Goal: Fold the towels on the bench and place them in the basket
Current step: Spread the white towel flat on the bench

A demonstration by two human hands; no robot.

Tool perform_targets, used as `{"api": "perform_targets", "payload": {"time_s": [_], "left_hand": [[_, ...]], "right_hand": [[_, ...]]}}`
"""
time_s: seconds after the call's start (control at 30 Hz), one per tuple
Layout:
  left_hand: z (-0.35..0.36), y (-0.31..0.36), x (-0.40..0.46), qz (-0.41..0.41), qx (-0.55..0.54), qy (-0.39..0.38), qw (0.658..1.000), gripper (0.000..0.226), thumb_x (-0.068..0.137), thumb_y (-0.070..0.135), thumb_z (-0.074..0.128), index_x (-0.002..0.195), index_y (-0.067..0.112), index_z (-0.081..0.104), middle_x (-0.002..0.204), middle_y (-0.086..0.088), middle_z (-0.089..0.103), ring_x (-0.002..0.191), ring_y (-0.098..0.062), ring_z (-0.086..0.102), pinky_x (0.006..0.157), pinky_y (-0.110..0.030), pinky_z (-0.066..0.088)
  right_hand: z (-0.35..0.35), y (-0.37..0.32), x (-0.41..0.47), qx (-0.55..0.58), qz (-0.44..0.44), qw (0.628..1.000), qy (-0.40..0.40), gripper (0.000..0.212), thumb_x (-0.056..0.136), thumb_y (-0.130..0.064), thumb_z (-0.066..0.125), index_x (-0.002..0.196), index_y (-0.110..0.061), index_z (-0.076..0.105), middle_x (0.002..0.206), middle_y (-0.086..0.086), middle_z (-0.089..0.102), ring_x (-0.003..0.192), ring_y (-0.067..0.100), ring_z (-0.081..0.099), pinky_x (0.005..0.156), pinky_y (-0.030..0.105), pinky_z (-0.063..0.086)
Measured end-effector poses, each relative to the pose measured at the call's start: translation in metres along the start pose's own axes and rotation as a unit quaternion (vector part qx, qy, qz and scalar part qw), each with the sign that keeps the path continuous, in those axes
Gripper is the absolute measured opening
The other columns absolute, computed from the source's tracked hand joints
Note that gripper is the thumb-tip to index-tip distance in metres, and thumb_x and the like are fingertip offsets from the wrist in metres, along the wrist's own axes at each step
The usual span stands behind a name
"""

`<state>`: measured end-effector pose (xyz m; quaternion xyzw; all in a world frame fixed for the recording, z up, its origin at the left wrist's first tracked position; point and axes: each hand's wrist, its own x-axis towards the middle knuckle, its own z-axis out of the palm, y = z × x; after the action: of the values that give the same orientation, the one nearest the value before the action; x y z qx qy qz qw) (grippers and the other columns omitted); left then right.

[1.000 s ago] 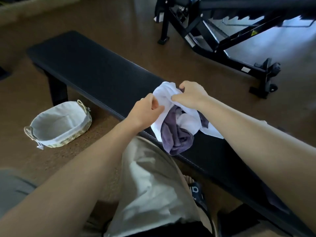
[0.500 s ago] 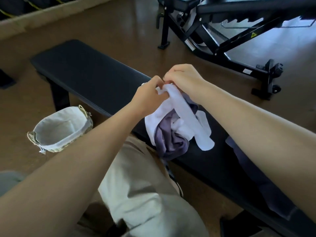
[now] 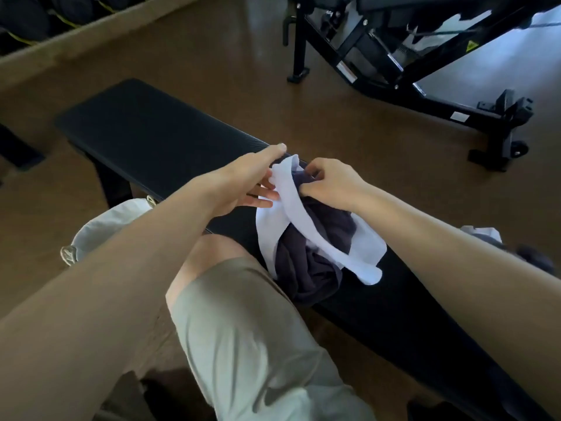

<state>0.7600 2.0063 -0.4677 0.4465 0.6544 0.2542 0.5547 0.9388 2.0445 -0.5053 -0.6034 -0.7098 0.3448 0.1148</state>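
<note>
A white towel point(image 3: 293, 208) and a dark purple towel point(image 3: 306, 268) lie tangled in one crumpled heap on the black padded bench point(image 3: 158, 138), directly under and below the fingers. The white one drapes in strips over the purple. The cloth-lined wicker basket point(image 3: 100, 229) stands on the floor left of the fingers, partly hidden.

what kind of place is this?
Probably a gym or home workout room: a padded flat bench, an adjustable weight bench frame behind it, and dark gear stacked along the wall.
</note>
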Motion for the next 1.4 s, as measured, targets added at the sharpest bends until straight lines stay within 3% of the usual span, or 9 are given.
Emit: {"api": "perform_targets", "payload": {"time_s": [0.2,0.47,0.6,0.77,0.9,1.1,1.2,1.27,1.4], "left_hand": [[0.0,-0.005,0.009,0.068,0.191,0.059,0.977,0.004,0.092,0.012,0.053,0.093,0.012,0.049,0.108,-0.011,0.063,0.096,-0.023,0.071,0.084,-0.04,0.063],[-0.021,-0.008,0.01,0.013,-0.27,0.104,0.957,0.018,0.099,-0.002,0.041,0.098,0.003,0.059,0.102,-0.017,0.068,0.095,-0.027,0.07,0.081,-0.04,0.063],[-0.031,-0.021,0.018,-0.011,-0.341,0.123,0.932,0.023,0.098,0.009,0.044,0.108,0.001,0.062,0.107,-0.018,0.071,0.092,-0.028,0.071,0.077,-0.04,0.061],[-0.024,-0.027,0.024,0.033,0.151,0.046,0.987,0.094,0.075,0.054,0.081,0.149,0.018,0.035,0.138,-0.001,0.049,0.121,-0.022,0.055,0.087,-0.034,0.047],[-0.013,-0.017,0.018,0.161,0.392,0.019,0.906,0.035,0.09,0.04,0.068,0.117,0.019,0.065,0.114,-0.001,0.067,0.11,-0.026,0.061,0.089,-0.041,0.052],[-0.019,-0.011,0.02,0.203,0.19,0.131,0.952,0.02,0.103,0.035,0.049,0.092,0.022,0.059,0.088,0.008,0.061,0.081,-0.01,0.056,0.065,-0.028,0.044],[-0.03,-0.007,0.022,0.113,-0.09,0.206,0.968,0.019,0.105,0.03,0.045,0.106,0.022,0.062,0.102,0.004,0.068,0.096,-0.015,0.066,0.078,-0.032,0.056],[-0.037,-0.002,0.02,0.062,-0.308,0.194,0.929,0.02,0.104,0.024,0.047,0.109,0.018,0.066,0.108,-0.006,0.075,0.099,-0.024,0.073,0.088,-0.045,0.061],[-0.04,0.001,0.017,0.072,-0.438,0.127,0.887,0.028,0.101,0.017,0.05,0.12,0.008,0.068,0.113,-0.013,0.075,0.104,-0.029,0.074,0.088,-0.044,0.061]], "right_hand": [[0.003,-0.002,0.002,-0.022,-0.058,0.996,0.071,0.007,0.089,-0.026,0.062,0.089,-0.022,0.068,0.085,-0.007,0.065,0.084,0.018,0.062,0.065,0.031,0.047],[-0.01,0.014,-0.009,-0.006,0.001,0.993,0.12,0.03,0.089,-0.019,0.053,0.062,-0.01,0.044,0.066,0.006,0.049,0.063,0.024,0.043,0.055,0.036,0.029],[-0.029,0.021,-0.016,-0.044,0.091,0.993,0.067,0.027,0.09,-0.018,0.051,0.065,-0.01,0.048,0.069,0.009,0.054,0.063,0.025,0.046,0.055,0.035,0.032],[-0.031,-0.005,-0.014,0.059,0.035,0.995,0.074,0.018,0.091,-0.017,0.046,0.074,-0.012,0.05,0.079,0.002,0.052,0.072,0.022,0.043,0.062,0.037,0.032],[-0.021,-0.024,-0.015,0.18,0.004,0.98,0.08,0.018,0.094,-0.017,0.043,0.076,-0.02,0.043,0.078,-0.007,0.046,0.073,0.013,0.042,0.066,0.032,0.033],[-0.035,-0.008,-0.013,0.305,0.026,0.943,0.126,0.014,0.087,-0.026,0.068,0.082,-0.013,0.065,0.075,0.008,0.065,0.075,0.017,0.066,0.07,0.034,0.052],[-0.053,0.013,-0.017,0.18,-0.012,0.981,0.073,0.001,0.081,-0.014,0.069,0.08,-0.014,0.07,0.073,0.008,0.068,0.072,0.015,0.066,0.067,0.032,0.052],[-0.067,0.027,-0.018,-0.009,0.016,0.998,-0.058,0.005,0.074,-0.021,0.069,0.078,-0.02,0.071,0.078,0.004,0.071,0.074,0.018,0.067,0.067,0.034,0.053],[-0.072,0.034,-0.019,-0.278,0.11,0.916,-0.268,0.063,0.072,-0.035,0.077,0.131,-0.026,0.057,0.132,0.003,0.061,0.111,0.025,0.063,0.092,0.039,0.056]]}}
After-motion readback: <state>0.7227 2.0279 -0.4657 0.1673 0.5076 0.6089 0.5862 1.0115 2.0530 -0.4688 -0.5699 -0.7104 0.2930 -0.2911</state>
